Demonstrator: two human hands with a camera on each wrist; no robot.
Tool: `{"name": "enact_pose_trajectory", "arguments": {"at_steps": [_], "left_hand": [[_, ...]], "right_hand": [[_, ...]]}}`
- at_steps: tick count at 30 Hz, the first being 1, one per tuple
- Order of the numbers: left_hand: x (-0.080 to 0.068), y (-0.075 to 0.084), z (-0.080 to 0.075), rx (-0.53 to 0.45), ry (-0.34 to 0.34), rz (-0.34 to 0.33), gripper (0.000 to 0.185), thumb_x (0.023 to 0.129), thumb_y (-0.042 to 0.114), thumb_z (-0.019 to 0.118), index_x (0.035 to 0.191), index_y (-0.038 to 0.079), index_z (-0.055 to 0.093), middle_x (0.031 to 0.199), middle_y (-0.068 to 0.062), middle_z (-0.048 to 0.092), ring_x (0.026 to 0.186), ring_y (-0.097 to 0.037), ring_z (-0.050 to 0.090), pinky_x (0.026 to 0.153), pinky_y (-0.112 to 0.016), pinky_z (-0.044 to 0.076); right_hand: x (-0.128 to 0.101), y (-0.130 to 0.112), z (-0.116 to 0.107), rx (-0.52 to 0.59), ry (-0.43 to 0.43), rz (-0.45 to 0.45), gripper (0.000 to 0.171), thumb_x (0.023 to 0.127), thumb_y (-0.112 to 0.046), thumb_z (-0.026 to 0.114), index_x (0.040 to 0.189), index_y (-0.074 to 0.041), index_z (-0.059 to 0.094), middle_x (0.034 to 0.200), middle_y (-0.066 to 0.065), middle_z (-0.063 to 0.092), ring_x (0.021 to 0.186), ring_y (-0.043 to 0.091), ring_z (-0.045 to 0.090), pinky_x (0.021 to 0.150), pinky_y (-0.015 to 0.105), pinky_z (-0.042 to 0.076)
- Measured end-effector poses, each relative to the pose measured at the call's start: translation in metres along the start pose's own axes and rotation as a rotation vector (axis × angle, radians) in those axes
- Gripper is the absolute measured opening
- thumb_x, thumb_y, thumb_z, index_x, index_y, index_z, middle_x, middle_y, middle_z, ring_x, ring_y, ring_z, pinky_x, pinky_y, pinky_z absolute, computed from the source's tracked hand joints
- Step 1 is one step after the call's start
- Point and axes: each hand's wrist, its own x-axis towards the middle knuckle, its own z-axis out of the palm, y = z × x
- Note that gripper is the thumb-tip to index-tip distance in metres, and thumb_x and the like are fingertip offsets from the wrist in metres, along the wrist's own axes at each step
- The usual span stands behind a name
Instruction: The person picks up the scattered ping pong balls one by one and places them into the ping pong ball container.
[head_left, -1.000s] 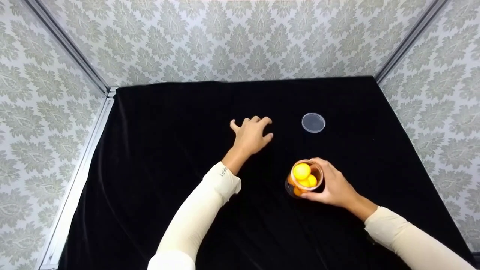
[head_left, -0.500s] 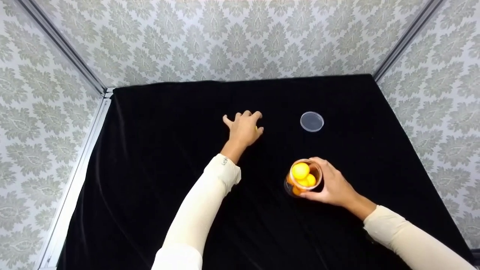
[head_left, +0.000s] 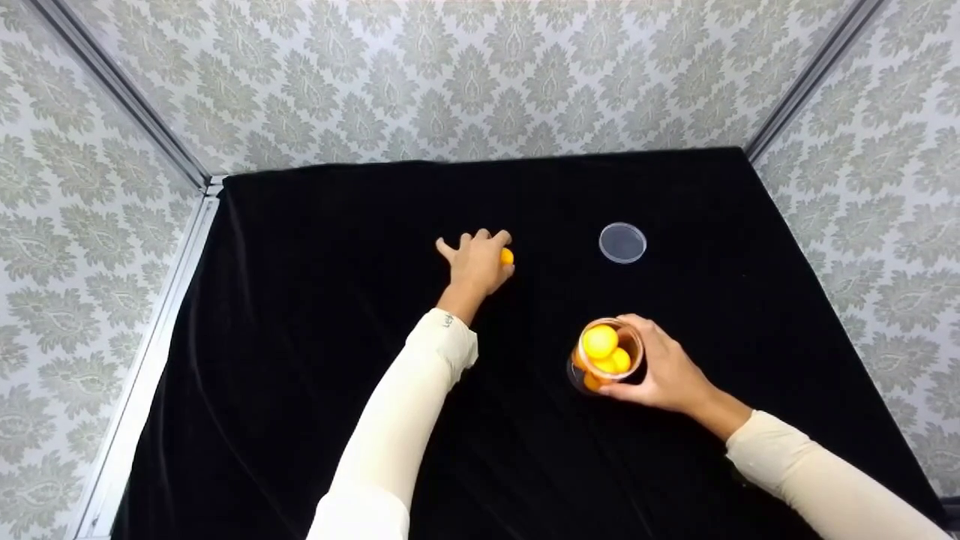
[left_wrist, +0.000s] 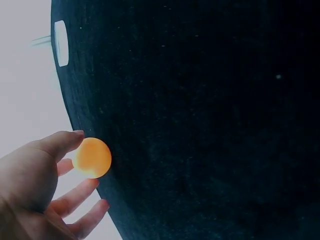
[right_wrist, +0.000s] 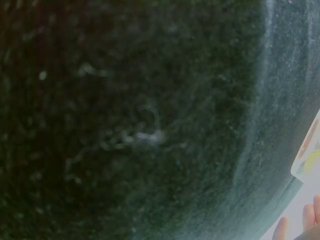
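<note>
My left hand (head_left: 475, 264) is over the middle of the black cloth and pinches an orange ping-pong ball (left_wrist: 92, 158) between thumb and fingers. From the head view only part of that ball shows, at the right of the hand. My right hand (head_left: 664, 369) grips a clear plastic jar (head_left: 576, 379) from its right side, thumb at the near side and fingers round the far side. Inside the uncovered jar lie several orange balls (head_left: 601, 341), the top one up at the mouth. The right wrist view catches only a few fingertips (right_wrist: 281, 229) and a corner of the jar (right_wrist: 300, 162).
A clear round lid (head_left: 622, 243) lies flat on the cloth beyond the jar. Black cloth (head_left: 337, 247) covers the table. Patterned wall panels (head_left: 472, 82) stand behind and at both sides, with a metal rail (head_left: 142, 360) along the left edge.
My left hand has moved to the left across the cloth. The ball in its fingers, hidden a second ago, now shows beside the thumb. My right hand and the jar have stayed in place.
</note>
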Motion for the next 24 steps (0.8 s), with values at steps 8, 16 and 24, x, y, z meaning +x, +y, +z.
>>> {"name": "enact_pose_trajectory", "arguments": {"at_steps": [8, 16, 24], "left_hand": [[-0.0015, -0.0047, 0.0065, -0.001, 0.005, 0.002, 0.044, 0.092, 0.036, 0.074, 0.133, 0.030, 0.060, 0.131, -0.002, 0.064, 0.124, -0.035, 0.056, 0.110, -0.080, 0.018], [-0.0047, -0.0071, 0.0086, -0.020, 0.013, 0.010, 0.040, 0.093, 0.033, 0.072, 0.131, 0.029, 0.060, 0.130, -0.001, 0.064, 0.123, -0.035, 0.056, 0.109, -0.080, 0.018], [-0.0061, 0.0009, 0.0000, 0.002, 0.044, 0.061, 0.040, 0.094, 0.032, 0.071, 0.132, 0.030, 0.059, 0.127, -0.001, 0.064, 0.121, -0.034, 0.056, 0.109, -0.080, 0.019]], "right_hand": [[-0.0002, 0.0006, -0.0003, 0.008, 0.001, -0.004, 0.106, 0.059, -0.048, 0.097, 0.143, -0.006, 0.050, 0.131, 0.010, 0.062, 0.115, 0.025, 0.064, 0.108, 0.013, 0.038], [-0.0001, 0.0006, 0.0004, 0.004, 0.000, -0.008, 0.106, 0.059, -0.048, 0.097, 0.143, -0.006, 0.049, 0.131, 0.010, 0.062, 0.114, 0.024, 0.064, 0.107, 0.013, 0.039], [-0.0008, 0.0010, 0.0003, -0.001, -0.006, 0.008, 0.106, 0.059, -0.049, 0.097, 0.144, -0.007, 0.049, 0.132, 0.009, 0.062, 0.115, 0.024, 0.064, 0.107, 0.013, 0.039]]}}
